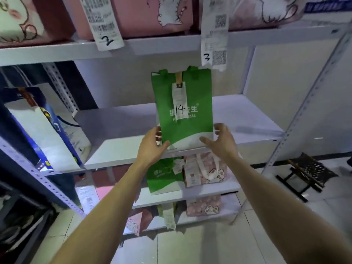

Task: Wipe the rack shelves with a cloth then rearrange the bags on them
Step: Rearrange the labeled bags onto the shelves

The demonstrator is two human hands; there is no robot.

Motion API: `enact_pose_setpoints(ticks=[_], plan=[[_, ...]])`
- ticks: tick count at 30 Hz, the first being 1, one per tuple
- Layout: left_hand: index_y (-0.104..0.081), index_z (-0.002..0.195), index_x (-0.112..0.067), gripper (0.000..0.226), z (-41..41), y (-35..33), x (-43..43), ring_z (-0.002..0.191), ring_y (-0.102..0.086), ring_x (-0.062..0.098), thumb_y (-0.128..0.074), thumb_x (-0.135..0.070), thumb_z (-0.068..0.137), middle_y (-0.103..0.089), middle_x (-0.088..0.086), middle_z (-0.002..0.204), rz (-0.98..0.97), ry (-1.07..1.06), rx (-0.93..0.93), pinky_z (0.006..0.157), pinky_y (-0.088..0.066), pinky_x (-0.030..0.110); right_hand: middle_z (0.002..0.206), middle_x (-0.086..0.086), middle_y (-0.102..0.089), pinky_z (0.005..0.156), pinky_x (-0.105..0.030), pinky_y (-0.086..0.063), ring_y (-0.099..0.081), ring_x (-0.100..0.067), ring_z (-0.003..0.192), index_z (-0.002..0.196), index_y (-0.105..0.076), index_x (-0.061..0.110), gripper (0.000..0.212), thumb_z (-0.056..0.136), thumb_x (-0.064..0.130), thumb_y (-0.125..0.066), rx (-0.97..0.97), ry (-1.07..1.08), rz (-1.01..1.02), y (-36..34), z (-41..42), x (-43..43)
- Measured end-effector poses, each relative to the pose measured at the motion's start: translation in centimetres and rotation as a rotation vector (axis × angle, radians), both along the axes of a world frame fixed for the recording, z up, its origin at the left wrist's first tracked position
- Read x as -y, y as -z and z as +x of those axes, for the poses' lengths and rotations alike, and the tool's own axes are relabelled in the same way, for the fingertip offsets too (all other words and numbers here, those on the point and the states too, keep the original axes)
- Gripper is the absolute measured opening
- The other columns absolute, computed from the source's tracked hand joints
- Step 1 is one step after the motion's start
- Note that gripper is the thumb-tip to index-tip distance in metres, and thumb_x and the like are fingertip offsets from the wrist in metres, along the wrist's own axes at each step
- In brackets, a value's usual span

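Head view: green bag (185, 103) upright at shelf (247, 119) front edge, left hand (152, 145) gripping its lower corner, right hand (222, 141) spread wide beside it.

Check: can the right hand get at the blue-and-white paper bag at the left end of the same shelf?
Probably not directly. The tall green fabric bag and the left hand lie between the right hand and the blue-and-white paper bag; the left hand is nearer.

Stockroom or order-pickup store: white slotted-steel rack shelves (247, 115), numbered printed paper receipt tags (106, 23) on packed carrier bags (183, 103).
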State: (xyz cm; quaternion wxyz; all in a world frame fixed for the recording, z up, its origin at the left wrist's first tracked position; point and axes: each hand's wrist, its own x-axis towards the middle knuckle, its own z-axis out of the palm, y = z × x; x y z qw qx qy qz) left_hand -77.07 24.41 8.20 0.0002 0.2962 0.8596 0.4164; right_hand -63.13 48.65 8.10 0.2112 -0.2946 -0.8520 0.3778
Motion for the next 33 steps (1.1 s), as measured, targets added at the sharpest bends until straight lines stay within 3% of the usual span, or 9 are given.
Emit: enact_pose_setpoints(ticks=[4,10,16,19,21,25,28,31,33], plan=[[-0.058,0.141,-0.020,0.050,0.5,1.2,0.6,0.111,-0.068,0.016,-0.078,-0.023,0.096,-0.069,-0.004,0.130,0.006,-0.052,0.009,0.096,-0.062,0.040,0.124,-0.003,-0.070,0.082,-0.046,-0.065,-0.075,-0.025,0.091,0.135,-0.053,0.017,0.062,0.087,0.042,-0.085,0.041,-0.123,-0.076,0.6,-1.1,0.3],[-0.056,0.144,-0.022,0.056,-0.5,2.2,5.8,0.111,-0.065,0.009,-0.078,-0.017,0.093,-0.066,-0.014,0.125,0.043,-0.153,0.019,0.087,-0.051,0.019,0.118,0.001,-0.069,0.092,-0.043,-0.061,-0.068,-0.022,0.102,0.133,-0.057,0.018,0.057,0.087,0.038,-0.084,0.026,-0.209,-0.017,1.1,-4.2,5.0],[-0.058,0.139,-0.025,0.058,-1.7,2.3,12.6,0.112,-0.069,0.005,-0.078,-0.009,0.086,-0.070,-0.009,0.126,0.096,-0.235,0.031,0.096,-0.059,0.031,0.122,0.002,-0.064,0.098,-0.044,-0.058,-0.063,-0.020,0.107,0.134,-0.054,0.018,0.059,0.087,0.039,-0.083,0.055,-0.277,0.061,1.7,-7.5,12.2],[-0.053,0.134,-0.036,0.061,-2.3,2.0,15.5,0.106,-0.065,-0.013,-0.081,-0.010,0.087,-0.066,-0.020,0.119,0.085,-0.245,0.040,0.088,-0.054,0.014,0.126,-0.004,-0.064,0.099,-0.048,-0.057,-0.064,-0.026,0.112,0.134,-0.053,0.015,0.061,0.087,0.040,-0.083,0.064,-0.304,0.094,1.7,-8.6,15.0],[-0.053,0.142,-0.031,0.063,-2.6,1.9,16.7,0.105,-0.062,-0.017,-0.082,-0.013,0.088,-0.065,-0.020,0.122,0.058,-0.234,0.054,0.081,-0.047,0.002,0.127,-0.005,-0.064,0.099,-0.049,-0.056,-0.063,-0.028,0.114,0.136,-0.052,0.013,0.064,0.087,0.040,-0.083,0.077,-0.297,0.108,1.5,-8.9,16.1],[-0.051,0.144,-0.031,0.066,-3.1,1.7,17.6,0.105,-0.060,-0.024,-0.084,-0.014,0.089,-0.064,-0.020,0.123,0.054,-0.162,0.085,0.077,-0.046,-0.003,0.131,-0.005,-0.062,0.103,-0.049,-0.055,-0.063,-0.027,0.118,0.140,-0.051,0.013,0.066,0.088,0.037,-0.083,0.090,-0.254,0.094,1.2,-8.7,16.7],[-0.052,0.146,-0.026,0.067,-3.2,1.7,18.1,0.102,-0.064,-0.014,-0.085,-0.016,0.089,-0.065,-0.019,0.122,0.048,-0.152,0.100,0.078,-0.048,0.002,0.127,-0.003,-0.065,0.101,-0.046,-0.057,-0.065,-0.025,0.113,0.137,-0.055,0.015,0.059,0.089,0.034,-0.083,0.074,-0.215,0.047,1.2,-7.6,16.3],[-0.054,0.145,-0.021,0.063,-2.8,2.4,18.8,0.107,-0.070,0.011,-0.085,-0.017,0.090,-0.069,-0.005,0.130,0.031,-0.162,0.108,0.094,-0.054,0.026,0.123,-0.001,-0.068,0.090,-0.036,-0.058,-0.066,-0.022,0.107,0.132,-0.059,0.015,0.049,0.091,0.030,-0.081,0.054,-0.172,0.024,1.6,-5.8,16.1],[-0.054,0.146,-0.020,0.061,-2.2,3.1,19.2,0.109,-0.073,0.019,-0.083,-0.016,0.092,-0.070,0.001,0.132,0.032,-0.157,0.160,0.096,-0.061,0.040,0.120,0.002,-0.067,0.086,-0.031,-0.058,-0.066,-0.017,0.105,0.132,-0.060,0.017,0.046,0.092,0.031,-0.080,0.062,-0.157,-0.001,2.2,-4.1,16.2]])
